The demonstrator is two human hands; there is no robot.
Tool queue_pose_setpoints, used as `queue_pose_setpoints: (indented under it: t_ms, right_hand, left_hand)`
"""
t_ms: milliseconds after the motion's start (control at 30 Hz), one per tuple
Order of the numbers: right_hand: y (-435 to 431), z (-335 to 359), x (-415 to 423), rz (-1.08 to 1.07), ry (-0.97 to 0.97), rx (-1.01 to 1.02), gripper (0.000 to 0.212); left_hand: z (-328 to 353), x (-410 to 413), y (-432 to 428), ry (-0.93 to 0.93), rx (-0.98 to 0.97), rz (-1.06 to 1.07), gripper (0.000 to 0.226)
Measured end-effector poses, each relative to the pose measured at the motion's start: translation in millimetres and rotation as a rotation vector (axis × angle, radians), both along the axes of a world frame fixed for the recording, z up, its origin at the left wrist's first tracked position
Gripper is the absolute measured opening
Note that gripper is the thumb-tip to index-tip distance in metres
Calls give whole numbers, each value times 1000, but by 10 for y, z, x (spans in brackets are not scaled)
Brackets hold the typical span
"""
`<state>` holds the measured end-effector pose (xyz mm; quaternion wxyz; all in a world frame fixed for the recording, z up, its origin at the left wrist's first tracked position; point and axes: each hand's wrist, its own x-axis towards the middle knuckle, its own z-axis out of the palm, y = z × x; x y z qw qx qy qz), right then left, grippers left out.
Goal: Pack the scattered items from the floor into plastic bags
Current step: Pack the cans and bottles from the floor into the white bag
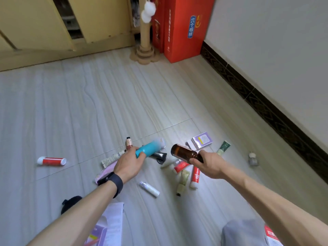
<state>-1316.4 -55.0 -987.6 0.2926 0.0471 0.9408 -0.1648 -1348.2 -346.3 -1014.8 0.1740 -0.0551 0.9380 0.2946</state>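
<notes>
My left hand (129, 161) grips a teal bottle (150, 147) just above the floor. My right hand (206, 164) holds a brown glass bottle (182, 151) by its neck, tilted base up. Under and between the hands, several small items lie scattered: a red-and-white tube (51, 161), a white tube (149, 189), a purple box (201, 140), a green tube (223, 147), a red tube (195, 176) and a small jar (253, 158). A pale plastic bag (113, 221) lies by my left forearm.
Red cartons (184, 29) and a cardboard post (144, 32) with white pompoms stand in the far corner. A yellow cabinet (44, 23) runs along the back. The wall with a dark skirting (266, 107) bounds the right. A black object (70, 204) lies near my left elbow.
</notes>
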Motion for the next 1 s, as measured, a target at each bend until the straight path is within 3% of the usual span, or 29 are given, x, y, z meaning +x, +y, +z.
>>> queue_pose_setpoints:
  t_ms: [133,233,367,500,700,900,1000]
  right_hand:
    - [353,683,1223,-344,89,-334,35]
    - [628,1167,2231,-618,220,-464,25]
    - [980,1543,3442,-918,390,-350,16]
    - [1249,1758,4261,-1061,387,-180,17]
    - [1468,1660,4632,-1028,260,81,20]
    - [1446,1234,4402,-775,174,299,32]
    - [1431,1146,4258,-648,104,342,32]
  left_hand:
    - [536,306,322,3,-10,-200,41]
    - [999,608,725,0,17,-394,41]
    - [1493,1115,1384,36,48,-633,39]
    - [1874,1723,2043,117,109,-817,36]
    - [1847,2501,2664,316,29,-1077,39]
    - [1245,2942,2929,447,-292,-1254,39]
    - [950,2994,2992,507,-331,-1411,32]
